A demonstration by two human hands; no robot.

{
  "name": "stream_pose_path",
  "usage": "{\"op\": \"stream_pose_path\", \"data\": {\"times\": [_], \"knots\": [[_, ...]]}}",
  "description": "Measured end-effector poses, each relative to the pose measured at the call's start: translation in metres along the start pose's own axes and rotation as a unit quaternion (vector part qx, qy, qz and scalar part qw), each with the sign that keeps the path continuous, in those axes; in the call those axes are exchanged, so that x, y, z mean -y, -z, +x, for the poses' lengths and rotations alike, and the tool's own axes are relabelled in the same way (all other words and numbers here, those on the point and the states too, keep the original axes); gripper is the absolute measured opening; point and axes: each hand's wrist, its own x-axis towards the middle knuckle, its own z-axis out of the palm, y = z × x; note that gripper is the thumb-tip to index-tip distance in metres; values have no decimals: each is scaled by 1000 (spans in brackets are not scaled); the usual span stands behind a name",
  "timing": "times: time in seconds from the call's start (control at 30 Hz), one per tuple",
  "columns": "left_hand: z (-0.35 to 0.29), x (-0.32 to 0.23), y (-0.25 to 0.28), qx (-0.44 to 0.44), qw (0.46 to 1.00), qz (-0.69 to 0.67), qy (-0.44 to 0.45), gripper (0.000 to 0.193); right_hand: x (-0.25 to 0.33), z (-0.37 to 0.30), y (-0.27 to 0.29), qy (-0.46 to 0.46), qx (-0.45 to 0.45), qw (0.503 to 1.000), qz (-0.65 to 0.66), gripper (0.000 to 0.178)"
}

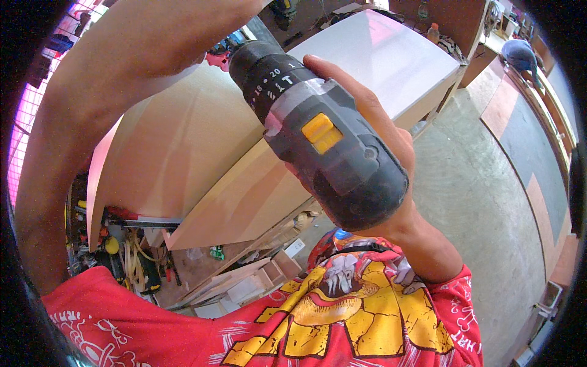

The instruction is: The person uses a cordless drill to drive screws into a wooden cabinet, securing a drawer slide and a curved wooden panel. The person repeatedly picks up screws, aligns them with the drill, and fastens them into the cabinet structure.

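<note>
A black and grey cordless drill (361, 174) with a yellow slide switch fills the middle of the view, close up. My right hand (374, 107) is wrapped round it from the right side and below, with one finger stretched along the body toward the chuck. The drill's chuck points up and to the left, and its tip and grip are hidden. My left arm (116, 85) is raised across the upper left, and its hand lies past the top edge, out of view. Behind the drill stands a large pale wooden panel (177, 140).
A white-topped panel (367, 52) lies beyond the drill, with a bottle (433, 33) behind it. Hand tools and cords (131, 257) lie at lower left, beside stacked wood offcuts (269, 275). Concrete floor (471, 183) spreads on the right, near long boards (532, 140) and a blue object (518, 55).
</note>
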Motion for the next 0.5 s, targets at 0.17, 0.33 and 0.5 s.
{"op": "stream_pose_path", "data": {"times": [0.17, 0.33, 0.5], "knots": [[-18, -1, 16, 32, 996, -86, -3, 43, 14, 2, -2, -12, 41, 999, 22, 74], [-10, 0, -12, -38, 994, -103, -10, 36, 18, 10, 2, -14, 64, 998, -7, 65], [-16, 3, -12, -18, 994, -111, -16, 33, 26, 12, -1, -13, 66, 998, -7, 61]]}}
